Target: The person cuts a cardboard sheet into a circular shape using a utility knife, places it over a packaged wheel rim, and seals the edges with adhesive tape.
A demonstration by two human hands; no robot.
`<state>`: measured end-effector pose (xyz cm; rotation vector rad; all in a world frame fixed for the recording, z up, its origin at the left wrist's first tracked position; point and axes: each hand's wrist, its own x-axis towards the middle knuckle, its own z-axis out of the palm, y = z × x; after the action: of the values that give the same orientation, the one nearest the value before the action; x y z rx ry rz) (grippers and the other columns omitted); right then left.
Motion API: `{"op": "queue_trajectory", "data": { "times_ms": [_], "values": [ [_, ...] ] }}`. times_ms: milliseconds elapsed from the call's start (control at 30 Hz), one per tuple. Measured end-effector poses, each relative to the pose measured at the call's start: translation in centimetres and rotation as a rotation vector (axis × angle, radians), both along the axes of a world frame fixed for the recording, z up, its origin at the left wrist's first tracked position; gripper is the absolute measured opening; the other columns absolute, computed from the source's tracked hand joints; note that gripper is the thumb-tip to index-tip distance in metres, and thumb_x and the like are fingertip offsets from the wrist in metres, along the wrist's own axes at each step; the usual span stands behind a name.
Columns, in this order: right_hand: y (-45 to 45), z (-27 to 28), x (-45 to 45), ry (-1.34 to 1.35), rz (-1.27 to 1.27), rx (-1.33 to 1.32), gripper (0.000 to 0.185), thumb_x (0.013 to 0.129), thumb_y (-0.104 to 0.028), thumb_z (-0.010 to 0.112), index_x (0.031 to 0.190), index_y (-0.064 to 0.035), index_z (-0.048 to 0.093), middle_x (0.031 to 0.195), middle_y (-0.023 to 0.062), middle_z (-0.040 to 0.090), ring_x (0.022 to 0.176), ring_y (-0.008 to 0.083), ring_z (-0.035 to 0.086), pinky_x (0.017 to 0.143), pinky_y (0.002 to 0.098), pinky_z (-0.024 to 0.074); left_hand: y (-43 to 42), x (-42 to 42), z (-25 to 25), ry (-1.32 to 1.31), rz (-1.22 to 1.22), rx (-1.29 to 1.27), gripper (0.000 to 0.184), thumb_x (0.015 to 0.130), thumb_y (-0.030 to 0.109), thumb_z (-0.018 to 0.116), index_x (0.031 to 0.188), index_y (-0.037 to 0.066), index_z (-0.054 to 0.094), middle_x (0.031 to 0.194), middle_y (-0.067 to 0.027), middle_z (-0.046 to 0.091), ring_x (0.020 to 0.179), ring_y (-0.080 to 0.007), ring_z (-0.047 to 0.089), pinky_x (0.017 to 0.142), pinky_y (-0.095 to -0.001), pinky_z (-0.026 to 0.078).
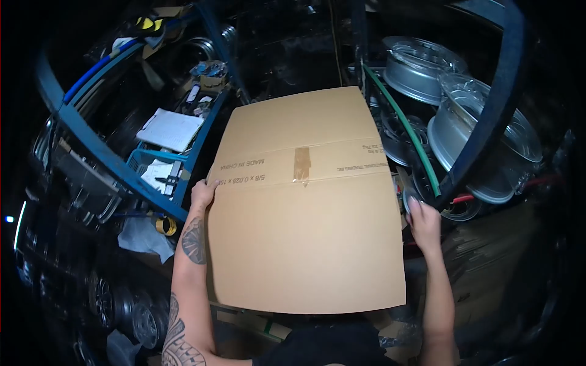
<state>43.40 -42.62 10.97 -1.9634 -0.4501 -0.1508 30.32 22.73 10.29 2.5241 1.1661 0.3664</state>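
Note:
A large flattened cardboard sheet [305,244] fills the middle of the head view, with upside-down print and a strip of brown tape [302,165] across its fold lines. At its left edge, my left hand [202,194] is closed on the cardboard, fingertips over the top face. My right hand [422,218] is closed just beyond the right edge, slightly apart from it. A thin greyish thing shows by its fingers, too blurred to name.
Silver wheel rims [421,67] sit on the blue-framed rack at right, beside a green strip [406,125]. On the left shelf are a clipboard with papers [170,129] and a blue basket [139,160]. A yellow tape roll [165,226] hangs below; more wheels [146,323] stand lower left.

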Motion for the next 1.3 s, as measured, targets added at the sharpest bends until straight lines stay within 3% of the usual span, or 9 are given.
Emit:
{"op": "queue_trajectory", "data": {
  "times_ms": [133, 433, 667, 867, 1033, 1067, 1133, 1233, 1300],
  "values": [
    [6.7, -2.2, 10.1, -0.249, -0.152, -0.238, 0.032, 0.104, -0.026, 0.057, 0.092, 0.0037, 0.061, 0.087, 0.0298, 0.069, 0.086, 0.0534, 0.065, 0.074, 0.0569, 0.0514, 1.2, 0.2, -0.4, 0.056, 0.05, 0.013, 0.068, 0.09, 0.057, 0.073, 0.127, 0.0, 0.072, 0.121, -0.0251, 0.073, 0.117, -0.0406, 0.069, 0.1, -0.0467, 0.054],
    [12.9, -9.4, 17.5, -0.208, -0.233, -0.04, 0.032, 0.095, -0.029, 0.068, 0.097, 0.0035, 0.066, 0.091, 0.028, 0.07, 0.089, 0.0477, 0.068, 0.082, 0.0541, 0.0519, 1.1, 1.2, 1.2, 0.144, 0.079, -0.012, 0.066, 0.082, 0.053, 0.07, 0.117, -0.004, 0.075, 0.124, -0.03, 0.07, 0.121, -0.0421, 0.067, 0.104, -0.0461, 0.053],
    [13.0, -4.7, 14.0, -0.027, -0.199, -0.152, 0.04, 0.099, -0.035, 0.068, 0.117, 0.0011, 0.071, 0.1, 0.0261, 0.074, 0.1, 0.0429, 0.072, 0.089, 0.0457, 0.0531, -0.1, 0.2, 1.6, 0.06, 0.2, -0.106, 0.079, 0.083, 0.062, 0.075, 0.135, 0.003, 0.064, 0.135, -0.0232, 0.068, 0.127, -0.0388, 0.065, 0.106, -0.0461, 0.052],
    [11.8, -6.6, 15.0, -0.071, -0.188, -0.102, 0.041, 0.101, -0.038, 0.066, 0.115, 0.0007, 0.071, 0.099, 0.0247, 0.075, 0.097, 0.0394, 0.073, 0.086, 0.0454, 0.0532, 0.8, -3.6, 0.7, -0.082, -0.127, -0.212, 0.076, 0.091, 0.059, 0.071, 0.147, 0.008, 0.057, 0.137, -0.0217, 0.067, 0.128, -0.0364, 0.065, 0.108, -0.0438, 0.05],
    [10.8, -6.1, 13.7, -0.01, -0.23, -0.218, 0.049, 0.102, -0.04, 0.064, 0.123, 0.003, 0.068, 0.109, 0.0292, 0.073, 0.11, 0.045, 0.07, 0.095, 0.0474, 0.0525, 2.8, -15.0, -3.3, -0.064, -0.515, -0.633, 0.069, 0.106, 0.053, 0.057, 0.153, 0.003, 0.047, 0.136, -0.0107, 0.066, 0.122, -0.0185, 0.06, 0.106, -0.0366, 0.048],
    [10.6, -6.0, 13.2, -0.017, -0.242, -0.248, 0.05, 0.102, -0.041, 0.064, 0.124, 0.0039, 0.067, 0.11, 0.03, 0.073, 0.111, 0.0458, 0.069, 0.095, 0.0474, 0.0525, -1.3, -18.1, 1.6, 0.188, -0.24, -0.877, 0.065, 0.108, 0.052, 0.055, 0.15, 0.003, 0.052, 0.133, -0.0071, 0.067, 0.121, -0.0138, 0.059, 0.104, -0.0323, 0.048],
    [10.2, -4.5, 10.5, 0.021, -0.201, -0.3, 0.049, 0.103, -0.038, 0.064, 0.126, 0.0051, 0.066, 0.109, 0.0277, 0.074, 0.108, 0.0404, 0.072, 0.095, 0.0444, 0.0531, -2.5, -26.1, -0.2, 0.001, -0.379, -0.951, 0.06, 0.105, 0.048, 0.062, 0.143, 0.001, 0.062, 0.134, -0.0051, 0.068, 0.117, -0.0116, 0.06, 0.103, -0.0282, 0.047],
    [8.5, -5.4, 6.7, 0.079, -0.051, -0.119, 0.046, 0.105, -0.031, 0.064, 0.131, 0.0064, 0.064, 0.113, 0.0211, 0.075, 0.107, 0.0287, 0.072, 0.096, 0.0385, 0.053, -9.8, -38.8, -6.2, -1.073, -0.33, -1.565, 0.099, 0.095, 0.051, 0.072, 0.167, 0.009, 0.019, 0.147, -0.0206, 0.059, 0.121, -0.0338, 0.068, 0.101, -0.0497, 0.056],
    [8.2, -6.9, 5.0, 0.15, 0.032, 0.089, 0.044, 0.106, -0.026, 0.064, 0.134, 0.0069, 0.062, 0.118, 0.0158, 0.073, 0.109, 0.0214, 0.069, 0.097, 0.0347, 0.0519, -15.6, -40.0, -8.9, -1.435, -0.362, -1.528, 0.121, 0.087, 0.047, 0.081, 0.169, 0.02, -0.005, 0.151, -0.0281, 0.053, 0.116, -0.045, 0.069, 0.101, -0.0609, 0.055]
  ]
}}
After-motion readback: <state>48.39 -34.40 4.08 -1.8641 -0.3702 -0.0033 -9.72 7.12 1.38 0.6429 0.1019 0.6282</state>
